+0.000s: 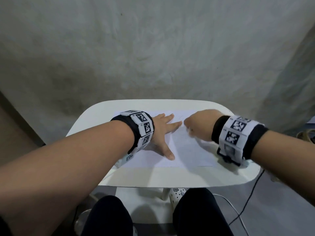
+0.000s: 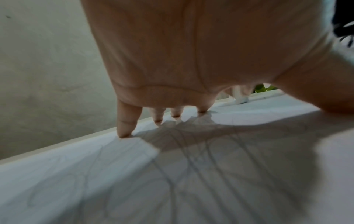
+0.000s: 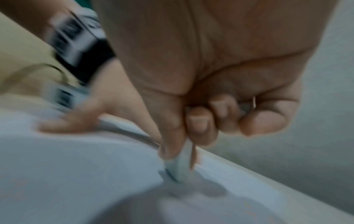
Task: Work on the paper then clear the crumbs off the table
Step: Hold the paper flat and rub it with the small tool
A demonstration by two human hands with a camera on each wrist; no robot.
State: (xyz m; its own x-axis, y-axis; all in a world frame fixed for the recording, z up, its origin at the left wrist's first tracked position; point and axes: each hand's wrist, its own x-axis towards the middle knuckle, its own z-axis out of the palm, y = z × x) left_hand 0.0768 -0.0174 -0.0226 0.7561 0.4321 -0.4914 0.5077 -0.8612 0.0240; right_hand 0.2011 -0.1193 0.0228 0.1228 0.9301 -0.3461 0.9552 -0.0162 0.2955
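A white sheet of paper (image 1: 187, 150) with faint pencil lines (image 2: 182, 166) lies flat on the small white table (image 1: 153, 176). My left hand (image 1: 163, 132) rests spread on the sheet's left half, its fingertips (image 2: 124, 133) pressing it down. My right hand (image 1: 197, 125) is curled in a fist over the sheet's far right part. Thumb and forefinger pinch a white eraser (image 3: 180, 166), whose lower end touches the paper (image 3: 76, 166). The right wrist view is blurred by motion. No crumbs can be made out.
A grey wall (image 1: 153, 48) stands just behind the table's far edge. My knees (image 1: 109, 217) are under the near edge. Cables (image 1: 245, 206) trail over the floor at the right.
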